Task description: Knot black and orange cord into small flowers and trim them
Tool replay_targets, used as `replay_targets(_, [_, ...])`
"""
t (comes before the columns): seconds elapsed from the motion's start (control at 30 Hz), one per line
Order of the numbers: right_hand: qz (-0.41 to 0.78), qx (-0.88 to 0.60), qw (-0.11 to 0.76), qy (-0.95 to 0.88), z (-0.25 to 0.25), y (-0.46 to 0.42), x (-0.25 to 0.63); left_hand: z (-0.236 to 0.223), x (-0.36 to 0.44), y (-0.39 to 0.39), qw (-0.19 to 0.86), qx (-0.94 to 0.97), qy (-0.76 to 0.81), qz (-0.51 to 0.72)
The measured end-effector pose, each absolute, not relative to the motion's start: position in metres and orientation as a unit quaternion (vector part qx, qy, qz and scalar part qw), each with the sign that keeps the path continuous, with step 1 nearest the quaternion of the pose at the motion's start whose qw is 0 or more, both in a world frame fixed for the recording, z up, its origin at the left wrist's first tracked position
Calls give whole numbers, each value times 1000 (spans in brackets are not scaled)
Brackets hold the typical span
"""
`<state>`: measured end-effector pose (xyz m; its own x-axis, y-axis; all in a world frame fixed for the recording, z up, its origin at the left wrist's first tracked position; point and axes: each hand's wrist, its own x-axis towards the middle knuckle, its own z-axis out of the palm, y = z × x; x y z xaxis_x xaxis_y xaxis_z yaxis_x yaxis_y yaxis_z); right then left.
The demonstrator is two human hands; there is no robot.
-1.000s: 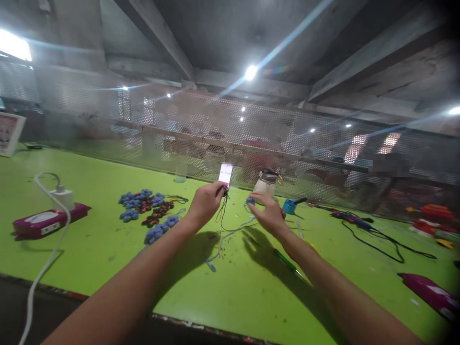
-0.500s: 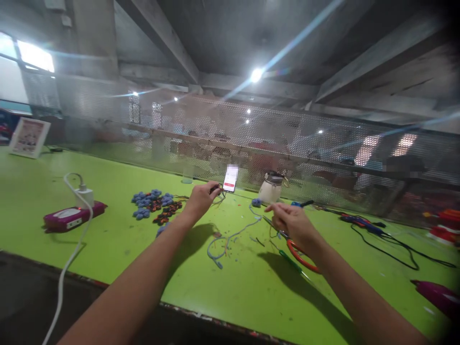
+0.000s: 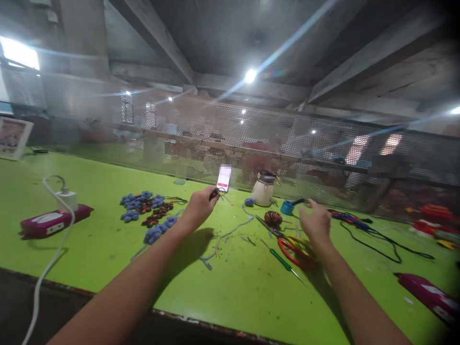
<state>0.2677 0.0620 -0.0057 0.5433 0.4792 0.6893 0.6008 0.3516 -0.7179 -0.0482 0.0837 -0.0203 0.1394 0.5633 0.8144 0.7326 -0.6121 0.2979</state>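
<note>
My left hand (image 3: pixel 199 206) is closed, pinching a small dark yarn piece (image 3: pixel 214 193) with thin loose ends, just in front of a lit phone (image 3: pixel 224 178). To the right, my right hand (image 3: pixel 316 221) has its fingers apart and holds nothing that I can see. Its fingertips are close to the black stick of a blue pot (image 3: pixel 287 207); whether they touch is unclear. Left of that hand lie a dark striped yarn ball (image 3: pixel 273 219), orange-handled scissors (image 3: pixel 289 251) and a green-handled crochet hook (image 3: pixel 280 259). A blue yarn flower (image 3: pixel 249 202) trails a long strand.
Blue and dark-orange crocheted flowers (image 3: pixel 145 206) lie left of my left forearm. A white jar (image 3: pixel 263 190) stands near the mesh partition (image 3: pixel 201 124). A purple power strip (image 3: pixel 53 223) with a white plug and cable is at left, black cords (image 3: pixel 373 239) at right.
My right hand has let go of the blue flower, passed over the scissors and moved right towards the blue pot. My left hand still holds the dark yarn piece near the phone.
</note>
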Motion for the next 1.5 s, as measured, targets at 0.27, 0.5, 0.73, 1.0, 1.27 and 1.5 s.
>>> replay_targets(0.27, [434, -366, 476, -672, -23, 18, 155, -23, -12, 51, 130, -825, -316, -450])
replay_targets(0.5, [438, -397, 472, -654, -19, 8, 171, -22, -14, 50, 128, -818, -317, -463])
replay_targets(0.73, [140, -484, 501, -704, -19, 28, 200, -23, -27, 59, 20, -776, -415, -475])
replay_targets(1.0, [34, -531, 525, -664, -33, 51, 221, -22, -26, 56, 1, -774, -430, -465])
replay_targets(1.27, [62, -469, 519, -712, -26, 27, 184, -31, -9, 48, 37, -809, -400, -430])
replay_targets(1.5, [132, -363, 553, -738, -26, 9, 159, -32, 7, 30, 20, -861, -351, -368])
